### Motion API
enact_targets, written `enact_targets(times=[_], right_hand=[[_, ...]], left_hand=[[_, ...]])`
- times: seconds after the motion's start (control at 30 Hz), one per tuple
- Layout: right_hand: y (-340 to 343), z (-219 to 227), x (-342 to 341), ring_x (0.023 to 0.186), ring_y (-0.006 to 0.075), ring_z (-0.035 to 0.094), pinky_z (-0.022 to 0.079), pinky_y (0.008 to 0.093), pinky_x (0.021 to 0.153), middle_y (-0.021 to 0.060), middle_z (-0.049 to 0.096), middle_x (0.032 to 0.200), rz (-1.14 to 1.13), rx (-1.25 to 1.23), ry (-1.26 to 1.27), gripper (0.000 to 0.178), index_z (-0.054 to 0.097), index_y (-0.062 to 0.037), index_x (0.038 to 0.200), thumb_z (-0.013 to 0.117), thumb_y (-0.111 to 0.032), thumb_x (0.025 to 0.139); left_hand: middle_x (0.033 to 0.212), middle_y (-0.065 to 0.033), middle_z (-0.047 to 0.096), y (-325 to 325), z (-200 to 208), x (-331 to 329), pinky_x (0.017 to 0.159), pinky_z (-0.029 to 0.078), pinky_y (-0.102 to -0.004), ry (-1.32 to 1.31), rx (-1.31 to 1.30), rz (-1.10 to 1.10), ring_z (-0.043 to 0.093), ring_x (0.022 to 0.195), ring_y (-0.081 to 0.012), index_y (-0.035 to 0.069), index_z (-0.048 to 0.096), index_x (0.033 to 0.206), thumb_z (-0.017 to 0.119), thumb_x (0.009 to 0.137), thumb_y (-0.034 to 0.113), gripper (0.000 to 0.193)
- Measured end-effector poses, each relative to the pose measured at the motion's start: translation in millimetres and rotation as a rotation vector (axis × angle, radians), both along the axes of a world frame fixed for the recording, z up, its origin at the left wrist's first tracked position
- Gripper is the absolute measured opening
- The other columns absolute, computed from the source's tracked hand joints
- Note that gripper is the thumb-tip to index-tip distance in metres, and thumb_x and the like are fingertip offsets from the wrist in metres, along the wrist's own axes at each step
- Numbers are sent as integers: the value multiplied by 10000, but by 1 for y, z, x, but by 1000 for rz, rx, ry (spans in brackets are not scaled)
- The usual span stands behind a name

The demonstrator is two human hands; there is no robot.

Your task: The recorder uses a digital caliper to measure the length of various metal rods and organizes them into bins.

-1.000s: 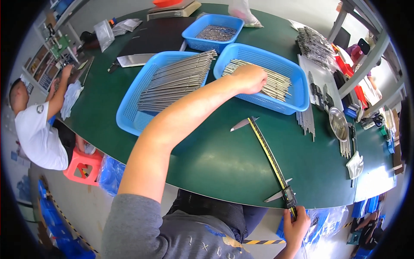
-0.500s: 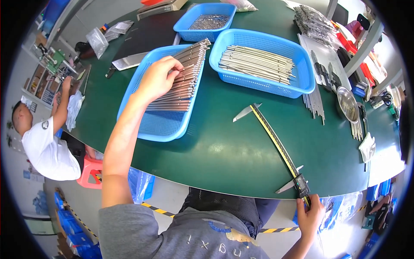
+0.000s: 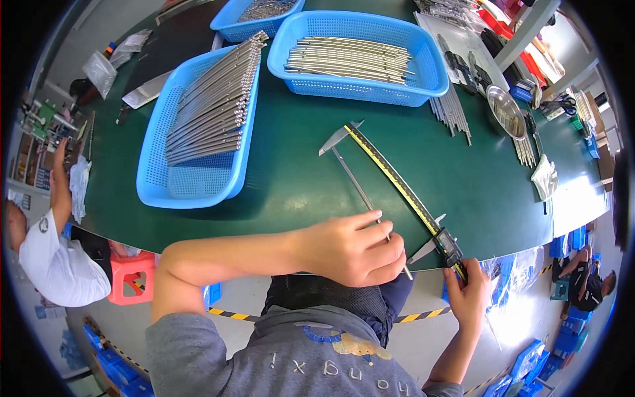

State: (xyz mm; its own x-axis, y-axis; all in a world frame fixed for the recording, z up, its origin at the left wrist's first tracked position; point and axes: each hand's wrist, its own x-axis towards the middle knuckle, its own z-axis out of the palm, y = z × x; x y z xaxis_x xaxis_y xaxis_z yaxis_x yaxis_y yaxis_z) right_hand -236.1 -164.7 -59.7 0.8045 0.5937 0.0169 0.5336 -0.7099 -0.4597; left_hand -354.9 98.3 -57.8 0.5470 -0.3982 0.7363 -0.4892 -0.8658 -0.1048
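Observation:
My left hand (image 3: 360,250) is closed around a thin metal rod (image 3: 358,185) near its lower end. The rod slants across the table, its far end by the fixed jaw of a long digital caliper (image 3: 401,181). Its near end reaches toward the caliper's sliding jaw; whether it touches either jaw I cannot tell. My right hand (image 3: 468,291) grips the caliper at its slider end, by the table's front edge. The caliper lies with its jaws wide apart. To the left, a blue basket (image 3: 190,185) holds a slanted stack of metal rods (image 3: 215,109).
Another blue basket (image 3: 370,92) of pale rods stands at the back, beside a basket of small metal parts (image 3: 264,9). On the right lie loose rods (image 3: 451,111), black-handled tools (image 3: 463,74) and a metal bowl (image 3: 507,112). A co-worker (image 3: 63,258) sits at far left.
My left hand has left the rod stack in the left basket and come back to the caliper with one rod. My right hand stays on the caliper. The whole view has shifted.

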Motion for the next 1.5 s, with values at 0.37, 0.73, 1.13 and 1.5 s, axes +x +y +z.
enact_targets(times=[0.37,0.73,1.13,1.5], right_hand=[[1,0,0,461,210,481,370,323,467,90,520,600,3,-22,5,278,558,-26,821,744,-226,767],[0,4,-11,487,216,515,406,323,482,88,549,642,47,21,14,269,581,-21,922,719,-204,783],[-3,1,-15,557,251,599,443,348,505,94,607,697,45,-19,44,269,601,-41,947,699,-261,829],[-7,-9,-11,571,317,594,451,403,510,112,591,655,60,-34,6,315,560,-56,875,686,-343,843]], left_hand=[[840,-23,570,-4,-37,3,749,561,-372,14,9,78,585,771,-181,117,615,862,609,778,211,126],[908,-45,589,-2,-37,10,794,542,-361,194,25,90,592,872,-198,80,625,856,620,738,158,141],[891,-42,622,1,-29,14,739,571,-324,276,-14,71,615,839,-197,65,684,870,671,656,83,215],[935,-48,623,7,-29,20,831,547,-379,337,-53,50,624,904,-219,67,670,939,638,734,105,211]])
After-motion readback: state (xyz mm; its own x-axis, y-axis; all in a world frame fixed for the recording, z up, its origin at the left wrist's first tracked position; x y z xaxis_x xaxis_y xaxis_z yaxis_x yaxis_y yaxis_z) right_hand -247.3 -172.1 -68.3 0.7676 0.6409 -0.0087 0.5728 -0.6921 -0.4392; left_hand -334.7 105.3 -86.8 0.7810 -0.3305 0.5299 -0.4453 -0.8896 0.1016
